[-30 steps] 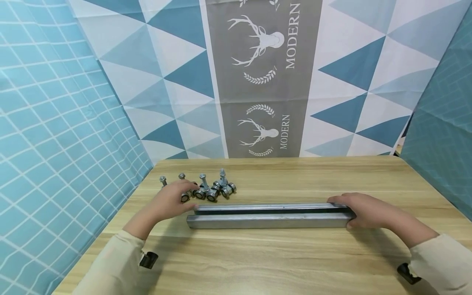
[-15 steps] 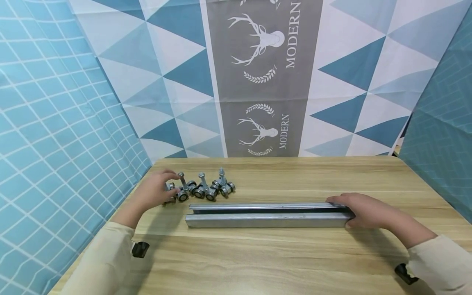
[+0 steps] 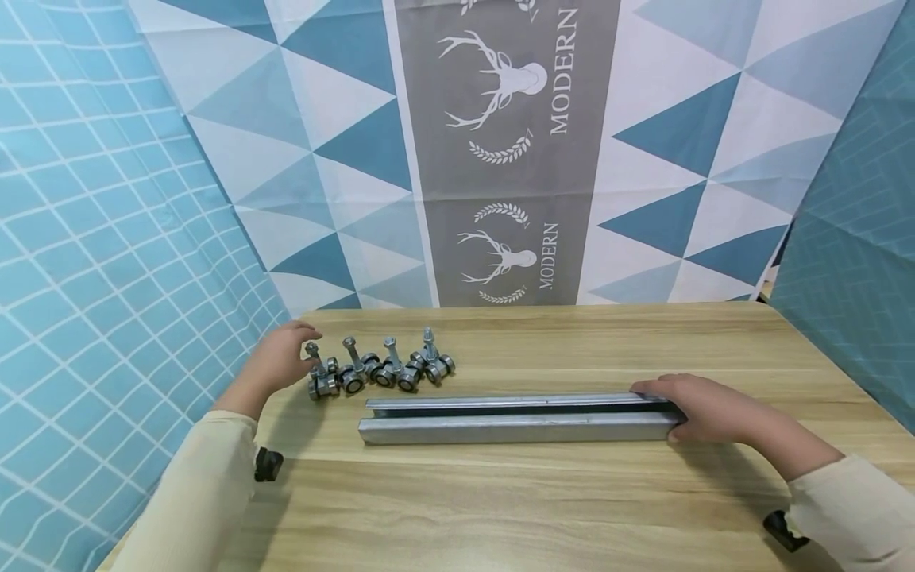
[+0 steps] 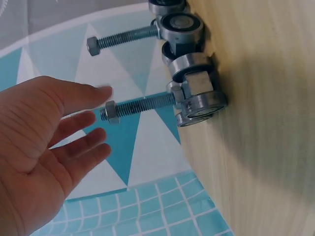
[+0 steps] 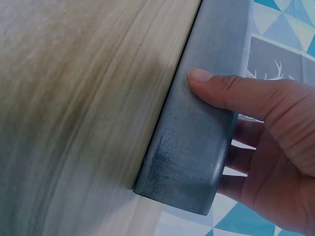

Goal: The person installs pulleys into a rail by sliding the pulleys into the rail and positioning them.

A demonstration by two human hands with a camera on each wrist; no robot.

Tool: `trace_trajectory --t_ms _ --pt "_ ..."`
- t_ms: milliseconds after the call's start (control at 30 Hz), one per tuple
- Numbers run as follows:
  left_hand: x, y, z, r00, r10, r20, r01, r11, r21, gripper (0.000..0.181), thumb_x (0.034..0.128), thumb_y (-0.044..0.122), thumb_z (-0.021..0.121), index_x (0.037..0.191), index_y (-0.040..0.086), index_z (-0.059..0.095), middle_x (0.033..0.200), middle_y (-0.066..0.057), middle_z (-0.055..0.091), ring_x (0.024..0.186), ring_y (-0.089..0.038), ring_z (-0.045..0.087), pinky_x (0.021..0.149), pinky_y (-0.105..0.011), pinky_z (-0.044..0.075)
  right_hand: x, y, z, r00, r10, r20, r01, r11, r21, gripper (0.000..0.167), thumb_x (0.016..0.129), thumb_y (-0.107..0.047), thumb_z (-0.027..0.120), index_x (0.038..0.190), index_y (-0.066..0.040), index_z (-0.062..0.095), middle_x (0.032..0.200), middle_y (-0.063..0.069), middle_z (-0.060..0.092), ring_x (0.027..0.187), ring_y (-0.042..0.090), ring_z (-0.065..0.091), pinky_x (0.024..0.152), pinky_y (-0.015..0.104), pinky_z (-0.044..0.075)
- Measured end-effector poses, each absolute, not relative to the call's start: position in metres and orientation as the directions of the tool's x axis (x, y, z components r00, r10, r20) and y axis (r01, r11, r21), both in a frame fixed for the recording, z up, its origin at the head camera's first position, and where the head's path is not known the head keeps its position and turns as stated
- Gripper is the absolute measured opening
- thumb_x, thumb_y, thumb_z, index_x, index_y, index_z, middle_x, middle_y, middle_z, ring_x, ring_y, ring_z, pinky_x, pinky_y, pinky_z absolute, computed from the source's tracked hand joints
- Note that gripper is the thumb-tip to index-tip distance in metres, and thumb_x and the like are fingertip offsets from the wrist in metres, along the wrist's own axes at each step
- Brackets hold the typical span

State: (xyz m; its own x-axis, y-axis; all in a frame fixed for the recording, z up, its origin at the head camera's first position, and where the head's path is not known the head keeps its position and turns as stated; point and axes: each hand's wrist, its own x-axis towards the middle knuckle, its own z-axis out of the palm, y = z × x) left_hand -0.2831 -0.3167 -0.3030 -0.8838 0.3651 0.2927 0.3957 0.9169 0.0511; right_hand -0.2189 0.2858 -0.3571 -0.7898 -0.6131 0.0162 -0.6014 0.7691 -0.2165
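Three patterned hangings surround me: a far hanging [image 3: 515,171] of triangles and stag heads (its lettering runs sideways from my side), a left hanging [image 3: 107,238] of white-lined blue squares, and a teal right hanging [image 3: 851,206].

Between them, the pale wood-grain worktop [image 3: 500,500] carries everything. Across its middle lies the metal channel [image 3: 515,430], slot upward, running left to right. My right hand [image 3: 711,409] grips its right end, thumb against the near wall, fingers beyond; a light hold should do, since pushing hard could slide it.

My left hand [image 3: 277,359] is at far left, fingers loosely parted, gripping nothing. Four roller carriages [image 3: 393,372] stand in a row beyond the channel's left end. For the leftmost carriage [image 4: 201,93], I judge the surest pinch is on its bolt [image 4: 145,104], below the nut [image 4: 112,112], which might turn; a straight lift would spare the neighbouring rollers. Whether my thumb touches that nut, I cannot tell.
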Motion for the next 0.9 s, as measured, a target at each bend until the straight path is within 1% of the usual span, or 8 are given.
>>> trace_trajectory --t_ms 100,267,333,400,500,600,733,900 --pt "-0.289 -0.319 -0.301 -0.899 0.357 0.253 0.383 0.922 0.060 0.039 0.0741 -0.008 0.067 0.113 -0.010 0.065 0.116 -0.031 0.061 0.105 -0.049 0.057 0.086 -0.058 0.047 -0.219 0.286 -0.357 -0.789 -0.614 0.020 -0.604 0.768 -0.211 0.072 0.066 -0.014 0.089 0.129 0.001 0.058 0.114 0.010 0.065 0.103 0.030 0.062 0.085 0.051 0.049" --pt "-0.296 -0.318 -0.294 -0.911 0.363 0.198 0.380 0.923 0.055 0.035 0.0680 -0.015 0.057 0.097 -0.005 0.073 0.099 -0.022 0.069 0.092 -0.044 0.064 0.075 -0.051 0.052 -0.219 0.286 -0.358 -0.787 -0.616 0.025 -0.606 0.765 -0.217 0.071 0.066 -0.013 0.089 0.129 0.001 0.058 0.114 0.009 0.065 0.102 0.029 0.062 0.085 0.051 0.049" --pt "-0.298 -0.317 -0.291 -0.913 0.367 0.178 0.381 0.923 0.048 0.035 0.0666 -0.018 0.055 0.092 -0.003 0.075 0.095 -0.020 0.071 0.091 -0.043 0.064 0.076 -0.051 0.053 -0.219 0.287 -0.358 -0.787 -0.616 0.023 -0.605 0.765 -0.221 0.072 0.067 -0.013 0.088 0.130 0.001 0.058 0.115 0.009 0.065 0.103 0.029 0.062 0.085 0.051 0.049" --pt "-0.300 -0.315 -0.289 -0.917 0.369 0.151 0.379 0.925 0.042 0.037 0.0657 -0.019 0.054 0.090 -0.002 0.076 0.095 -0.019 0.071 0.092 -0.044 0.064 0.077 -0.051 0.053 -0.219 0.287 -0.358 -0.787 -0.617 0.023 -0.605 0.764 -0.224 0.072 0.067 -0.013 0.088 0.130 0.002 0.057 0.115 0.010 0.064 0.103 0.029 0.061 0.085 0.051 0.049" --pt "-0.303 -0.312 -0.287 -0.924 0.366 0.110 0.372 0.927 0.041 0.040 0.0668 -0.022 0.052 0.091 -0.001 0.076 0.098 -0.020 0.071 0.096 -0.044 0.064 0.080 -0.051 0.052 -0.219 0.287 -0.359 -0.787 -0.617 0.022 -0.605 0.764 -0.224 0.072 0.067 -0.013 0.088 0.130 0.002 0.057 0.116 0.011 0.064 0.104 0.030 0.061 0.085 0.051 0.049" --pt "-0.305 -0.310 -0.286 -0.919 0.383 0.090 0.387 0.922 0.024 0.041 0.0686 -0.024 0.050 0.091 -0.001 0.076 0.097 -0.020 0.071 0.096 -0.043 0.064 0.081 -0.051 0.052 -0.219 0.287 -0.359 -0.785 -0.619 0.020 -0.608 0.763 -0.220 0.072 0.068 -0.013 0.088 0.131 0.002 0.057 0.116 0.012 0.064 0.104 0.031 0.061 0.084 0.051 0.049" --pt "-0.306 -0.310 -0.285 -0.906 0.411 0.099 0.413 0.911 0.001 0.040 0.0694 -0.026 0.050 0.085 -0.001 0.077 0.091 -0.019 0.071 0.091 -0.041 0.066 0.078 -0.050 0.054 -0.219 0.287 -0.359 -0.784 -0.620 0.021 -0.610 0.764 -0.212 0.072 0.068 -0.013 0.088 0.131 0.002 0.057 0.116 0.012 0.064 0.104 0.032 0.061 0.084 0.051 0.049" --pt "-0.309 -0.311 -0.286 -0.907 0.411 0.088 0.414 0.910 0.017 0.037 0.0699 -0.026 0.052 0.081 0.000 0.076 0.089 -0.019 0.071 0.090 -0.042 0.066 0.077 -0.051 0.054 -0.219 0.286 -0.359 -0.785 -0.619 0.027 -0.610 0.765 -0.207 0.071 0.067 -0.013 0.088 0.130 0.002 0.057 0.116 0.012 0.064 0.105 0.033 0.061 0.085 0.051 0.049"
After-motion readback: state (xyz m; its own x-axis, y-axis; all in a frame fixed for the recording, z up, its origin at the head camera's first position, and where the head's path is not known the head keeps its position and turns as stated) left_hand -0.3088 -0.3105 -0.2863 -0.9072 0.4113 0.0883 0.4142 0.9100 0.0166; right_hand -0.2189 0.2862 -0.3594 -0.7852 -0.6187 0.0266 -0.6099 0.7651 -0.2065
